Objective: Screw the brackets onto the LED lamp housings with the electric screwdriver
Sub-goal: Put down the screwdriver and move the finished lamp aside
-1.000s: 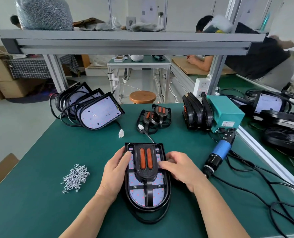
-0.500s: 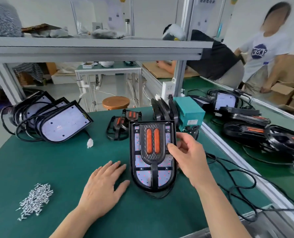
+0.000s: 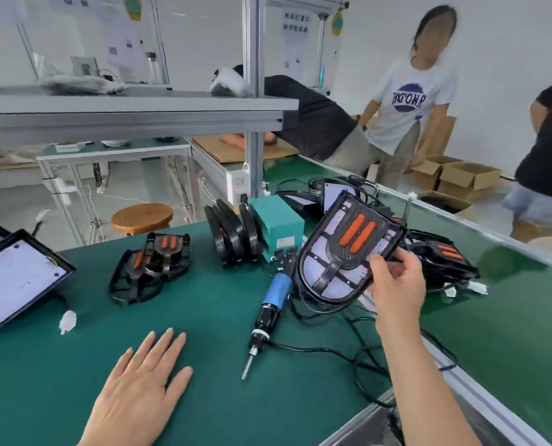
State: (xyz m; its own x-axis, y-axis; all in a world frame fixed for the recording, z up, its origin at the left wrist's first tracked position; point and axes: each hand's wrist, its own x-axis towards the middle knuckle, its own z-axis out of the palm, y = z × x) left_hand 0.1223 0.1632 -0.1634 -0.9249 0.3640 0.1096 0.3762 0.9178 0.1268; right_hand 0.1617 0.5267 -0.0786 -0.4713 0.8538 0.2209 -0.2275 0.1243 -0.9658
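At two o'clock the right hand (image 3: 397, 284) pinches the LED lamp housing (image 3: 319, 254), likely to set it aside; the left hand (image 3: 139, 391) lies flat, empty, at seven.

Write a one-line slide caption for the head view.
Right hand holds a lamp above the green bench, left hand flat, screwdriver lying between them.

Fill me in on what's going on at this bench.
One person is working here. Their right hand holds a lamp housing with its bracket up off the green mat, tilted toward the pile of lamps on the right. The left hand lies open on the mat. The electric screwdriver lies on the mat, untouched.
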